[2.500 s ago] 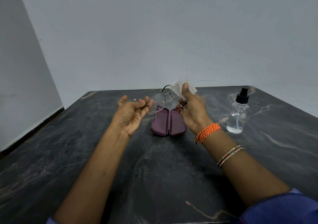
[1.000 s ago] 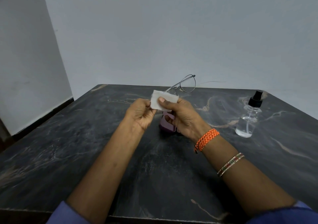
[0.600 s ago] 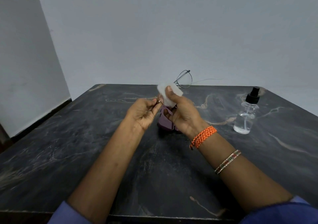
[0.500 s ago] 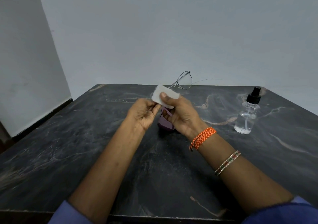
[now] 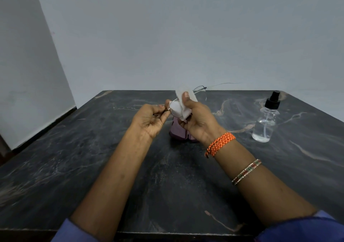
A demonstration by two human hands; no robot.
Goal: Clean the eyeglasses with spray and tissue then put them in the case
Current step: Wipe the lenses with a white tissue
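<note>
Thin wire-rimmed eyeglasses (image 5: 200,89) are held in the air over the table's middle. My left hand (image 5: 149,119) pinches the frame at its left end. My right hand (image 5: 197,119) presses a white tissue (image 5: 181,102) around the near lens, thumb on top. The far lens and one temple arm stick out to the right beyond the tissue. The purple case (image 5: 177,130) lies open on the table right below my hands, mostly hidden by them. A clear spray bottle (image 5: 266,119) with a black nozzle stands upright at the right.
The dark marbled table (image 5: 167,186) runs up to a grey wall at the back; its left edge drops off toward a white wall. Bare tabletop lies between my forearms and around the bottle.
The tissue has shifted over the near lens as my right thumb rubs it. The glasses have tilted, their far lens now lower and closer to my right hand. The bottle and case have not moved.
</note>
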